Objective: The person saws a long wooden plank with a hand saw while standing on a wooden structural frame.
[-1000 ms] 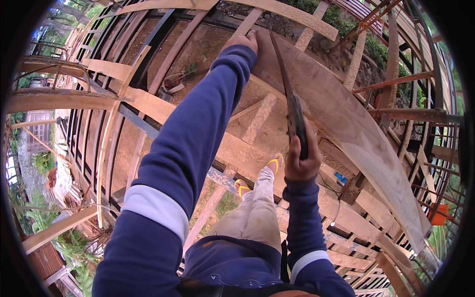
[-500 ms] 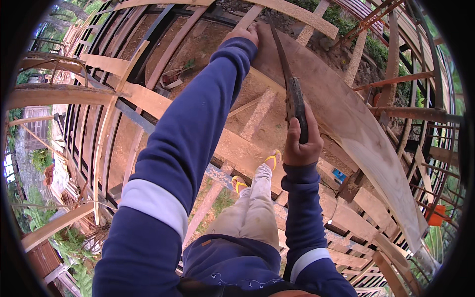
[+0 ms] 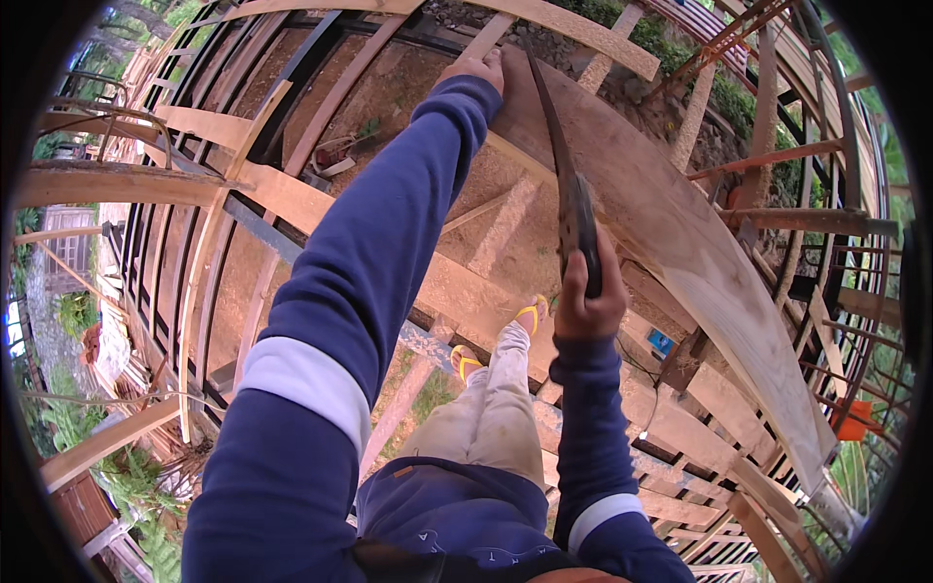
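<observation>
The handsaw (image 3: 567, 175) lies across the left side of the wide board (image 3: 680, 223) in view, its tip at the board's far end and its handle beside the left edge. Off the right of the board's near end sits an orange container (image 3: 855, 420), its inside hidden. The right hand (image 3: 595, 290) is wrapped round the saw handle, thumb toward the left, with the forearm upright in view left of the board. The left hand (image 3: 476, 70) reaches out on a nearly straight arm to the board's far-left corner; I cannot tell whether its fingers pinch the wood or just press on it.
</observation>
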`<state>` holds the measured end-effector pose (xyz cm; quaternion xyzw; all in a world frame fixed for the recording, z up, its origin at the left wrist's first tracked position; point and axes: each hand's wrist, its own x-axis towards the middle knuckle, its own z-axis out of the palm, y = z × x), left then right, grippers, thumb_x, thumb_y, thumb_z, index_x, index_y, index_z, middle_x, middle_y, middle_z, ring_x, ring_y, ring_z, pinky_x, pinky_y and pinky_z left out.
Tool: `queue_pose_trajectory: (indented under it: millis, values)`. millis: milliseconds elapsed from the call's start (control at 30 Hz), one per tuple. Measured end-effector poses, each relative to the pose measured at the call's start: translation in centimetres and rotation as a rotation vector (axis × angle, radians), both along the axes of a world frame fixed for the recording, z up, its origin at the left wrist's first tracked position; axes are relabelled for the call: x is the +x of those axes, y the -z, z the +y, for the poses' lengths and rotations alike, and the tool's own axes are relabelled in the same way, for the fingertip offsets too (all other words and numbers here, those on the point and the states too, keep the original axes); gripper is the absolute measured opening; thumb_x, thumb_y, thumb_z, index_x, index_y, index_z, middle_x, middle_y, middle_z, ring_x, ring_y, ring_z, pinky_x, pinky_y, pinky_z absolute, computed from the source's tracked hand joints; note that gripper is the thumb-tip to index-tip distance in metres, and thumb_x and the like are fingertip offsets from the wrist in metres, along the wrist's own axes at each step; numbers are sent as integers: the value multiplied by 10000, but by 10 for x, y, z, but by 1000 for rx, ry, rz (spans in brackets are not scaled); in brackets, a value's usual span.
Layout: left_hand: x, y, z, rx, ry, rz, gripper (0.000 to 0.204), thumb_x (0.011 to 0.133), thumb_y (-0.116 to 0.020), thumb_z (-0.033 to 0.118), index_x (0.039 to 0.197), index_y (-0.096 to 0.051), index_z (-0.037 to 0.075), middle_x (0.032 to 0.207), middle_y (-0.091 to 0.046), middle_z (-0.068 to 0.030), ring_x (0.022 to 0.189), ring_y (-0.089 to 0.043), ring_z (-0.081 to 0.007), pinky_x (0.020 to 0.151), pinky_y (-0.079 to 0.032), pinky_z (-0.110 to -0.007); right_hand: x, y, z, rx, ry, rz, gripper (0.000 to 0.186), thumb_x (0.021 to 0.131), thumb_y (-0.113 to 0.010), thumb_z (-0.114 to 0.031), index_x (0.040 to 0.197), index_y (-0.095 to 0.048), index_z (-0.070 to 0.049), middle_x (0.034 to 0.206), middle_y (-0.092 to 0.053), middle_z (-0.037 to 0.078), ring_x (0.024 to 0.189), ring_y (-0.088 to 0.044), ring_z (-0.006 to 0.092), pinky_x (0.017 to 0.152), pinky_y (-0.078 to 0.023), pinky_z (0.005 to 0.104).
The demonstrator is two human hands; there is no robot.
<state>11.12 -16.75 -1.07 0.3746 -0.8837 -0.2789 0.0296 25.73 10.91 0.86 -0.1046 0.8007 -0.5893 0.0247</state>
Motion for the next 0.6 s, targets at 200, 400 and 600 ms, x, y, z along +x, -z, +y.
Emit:
queue_pose_trajectory:
  millis: [200,400,600]
  values:
    - [0,-3,-7,-35,-21,-29,688,997,-268,550,1119,-707,34,1127,-653,-288,1128,-597,-449,1002,-455,-502,63,4,51,-179,-67,16,424,939,-473,-79,1319,-514,105,1128,-687,231,1020,-690,262,917,-520,344]
    - [0,-4,-1,-9,40,5,670,996,-287,536,1127,-699,23,1128,-652,-286,1123,-601,-444,1003,-457,-491,-11,-7,-12,87,-62,-7,419,939,-571,-117,1319,-541,58,1064,-705,193,903,-693,200,800,-538,317]
    - [4,-5,-2,-33,-7,-50,653,994,-303,523,1124,-697,18,1149,-646,-280,1118,-607,-438,998,-464,-483,75,-11,57,-140,-73,-21,417,946,-511,-110,1310,-528,93,1184,-671,221,1063,-677,254,925,-515,346]
